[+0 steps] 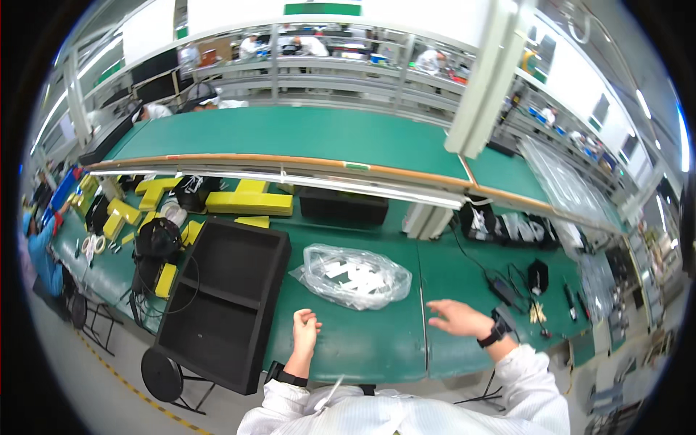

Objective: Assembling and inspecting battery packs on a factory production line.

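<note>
A clear plastic bag (355,277) full of small white pieces lies on the green tabletop (377,341) in front of me. My left hand (305,332) is raised just short of the bag's left end, its fingers loosely bent and nothing seen in them. To the right of the bag, my right hand (461,319) hovers over the table with its fingers stretched out, and it holds nothing. Neither hand touches the bag. Left of my left hand lies a large black foam tray (235,264) with two compartments, tilted across the table's edge.
Yellow foam blocks (250,203) and a black bag (158,238) crowd the left back. A raised green shelf (290,134) spans the far side. At right are a black power adapter (500,288) with cables and a black bin (507,225) of bagged parts. A round stool (162,373) stands lower left.
</note>
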Motion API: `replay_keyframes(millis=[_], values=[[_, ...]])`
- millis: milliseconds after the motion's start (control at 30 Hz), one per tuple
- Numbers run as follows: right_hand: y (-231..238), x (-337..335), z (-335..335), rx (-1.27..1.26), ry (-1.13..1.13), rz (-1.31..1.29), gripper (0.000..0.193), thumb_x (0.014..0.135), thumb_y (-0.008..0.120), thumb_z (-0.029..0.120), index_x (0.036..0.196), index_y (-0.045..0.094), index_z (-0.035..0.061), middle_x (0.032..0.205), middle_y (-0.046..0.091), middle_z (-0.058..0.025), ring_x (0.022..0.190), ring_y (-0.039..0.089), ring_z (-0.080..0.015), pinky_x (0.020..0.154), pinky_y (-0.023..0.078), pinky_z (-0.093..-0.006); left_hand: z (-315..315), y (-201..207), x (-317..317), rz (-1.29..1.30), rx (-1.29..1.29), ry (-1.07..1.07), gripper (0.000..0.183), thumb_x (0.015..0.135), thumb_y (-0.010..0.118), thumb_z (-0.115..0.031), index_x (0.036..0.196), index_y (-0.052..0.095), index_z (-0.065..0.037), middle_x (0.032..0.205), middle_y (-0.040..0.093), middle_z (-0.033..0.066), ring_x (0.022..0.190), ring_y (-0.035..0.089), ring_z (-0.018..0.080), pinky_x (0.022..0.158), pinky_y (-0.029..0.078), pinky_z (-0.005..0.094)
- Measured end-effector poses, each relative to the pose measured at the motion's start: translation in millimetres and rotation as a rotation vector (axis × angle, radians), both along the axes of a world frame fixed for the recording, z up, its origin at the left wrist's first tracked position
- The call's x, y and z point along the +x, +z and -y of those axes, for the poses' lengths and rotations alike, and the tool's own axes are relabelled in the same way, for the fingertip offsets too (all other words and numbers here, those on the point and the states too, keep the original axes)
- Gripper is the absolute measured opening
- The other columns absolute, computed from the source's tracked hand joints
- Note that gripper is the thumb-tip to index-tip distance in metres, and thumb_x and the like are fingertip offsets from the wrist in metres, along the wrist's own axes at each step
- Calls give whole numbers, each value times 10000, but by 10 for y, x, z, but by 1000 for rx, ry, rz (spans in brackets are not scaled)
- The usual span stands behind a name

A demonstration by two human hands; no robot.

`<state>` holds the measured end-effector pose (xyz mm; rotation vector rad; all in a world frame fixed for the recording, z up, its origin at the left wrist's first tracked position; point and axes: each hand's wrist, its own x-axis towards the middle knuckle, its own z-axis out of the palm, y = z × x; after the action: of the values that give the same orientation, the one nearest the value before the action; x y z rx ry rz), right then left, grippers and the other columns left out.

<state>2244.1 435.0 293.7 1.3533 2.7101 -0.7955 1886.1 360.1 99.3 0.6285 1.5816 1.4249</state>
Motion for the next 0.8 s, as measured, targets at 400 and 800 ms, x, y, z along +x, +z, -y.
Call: replay_keyframes(millis=[400,800], values=[[-1415,-1342,-3782,225,-18,-357,613,946,538,426,1349,458,-29,1360,516,-211,1245,497,-354,1088,367,-426,-818,-1139,-302,-965,-171,322,454,764,580,-30,1205,484,11,1309,476,225,1255,406,400,1071,289,503],[-2092,-1148,-4337,-64,-888,-496,597,946,543,418,1344,463,-19,1347,525,-203,1233,506,-346,1075,381,-425,-503,-1187,-307,-1144,-421,-54,690,758,630,-219,1376,399,-14,1458,345,223,1372,272,406,1123,198,582]])
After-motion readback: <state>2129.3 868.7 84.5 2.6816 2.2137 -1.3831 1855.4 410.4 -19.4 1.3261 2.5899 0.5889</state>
